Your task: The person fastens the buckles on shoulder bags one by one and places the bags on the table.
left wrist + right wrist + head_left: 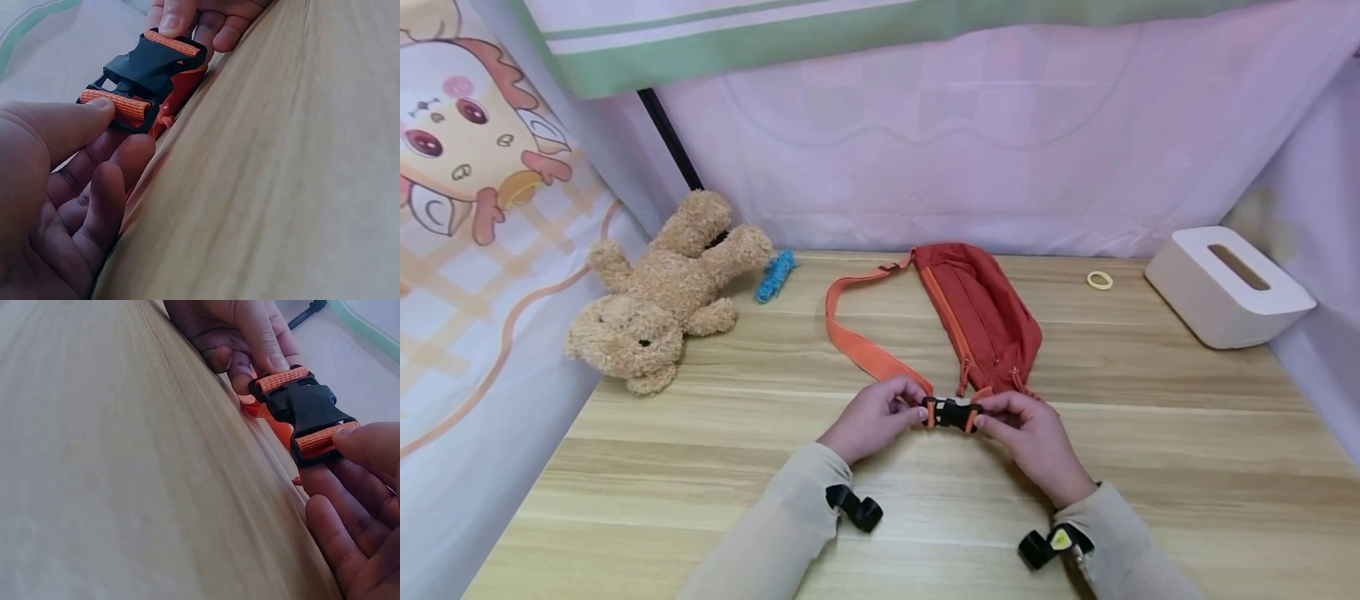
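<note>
A black side-release buckle [952, 413] with orange webbing at both ends is held just above the table, in front of a red waist bag [988, 312]. Its two halves sit together in line; whether they are fully latched I cannot tell. My left hand [877, 417] pinches the pronged end between thumb and fingers, the thumb on the webbing in the left wrist view. At the socket end [312, 406], my right hand [1037, 437] does the same. The bag's orange strap [848, 337] loops out leftward and back to the buckle.
On the left lies a tan teddy bear [658, 300] beside a blue bundle of yarn [775, 277]. A pale yellow ring [1100, 281] and a white tissue box [1225, 292] are at the right rear. Hanging cloth [925, 167] borders the wooden table [700, 492].
</note>
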Motion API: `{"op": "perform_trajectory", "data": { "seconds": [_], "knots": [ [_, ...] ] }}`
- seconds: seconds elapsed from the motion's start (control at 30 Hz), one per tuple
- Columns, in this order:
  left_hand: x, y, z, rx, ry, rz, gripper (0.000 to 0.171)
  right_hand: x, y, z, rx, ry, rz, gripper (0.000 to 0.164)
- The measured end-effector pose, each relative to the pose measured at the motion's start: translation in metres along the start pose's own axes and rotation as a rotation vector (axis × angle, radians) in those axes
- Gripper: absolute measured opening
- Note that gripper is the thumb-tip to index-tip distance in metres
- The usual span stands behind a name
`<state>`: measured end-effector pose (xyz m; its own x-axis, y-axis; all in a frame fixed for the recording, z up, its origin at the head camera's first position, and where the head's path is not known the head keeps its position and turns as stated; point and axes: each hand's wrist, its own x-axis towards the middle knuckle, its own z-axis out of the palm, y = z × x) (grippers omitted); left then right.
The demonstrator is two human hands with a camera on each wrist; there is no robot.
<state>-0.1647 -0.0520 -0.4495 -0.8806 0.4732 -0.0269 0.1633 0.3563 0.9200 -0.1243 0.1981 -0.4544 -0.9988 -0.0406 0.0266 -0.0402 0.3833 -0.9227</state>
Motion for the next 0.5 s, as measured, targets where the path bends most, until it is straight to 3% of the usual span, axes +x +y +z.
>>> {"op": "perform_trajectory", "data": {
  "seconds": [0.5],
  "knots": [
    [0.0019,-0.002,0.0004,0.018,-0.008,0.027,0.005,0.0001,0.0003,-0.0016,0.01,-0.011,0.008,0.015]
  ]
}}
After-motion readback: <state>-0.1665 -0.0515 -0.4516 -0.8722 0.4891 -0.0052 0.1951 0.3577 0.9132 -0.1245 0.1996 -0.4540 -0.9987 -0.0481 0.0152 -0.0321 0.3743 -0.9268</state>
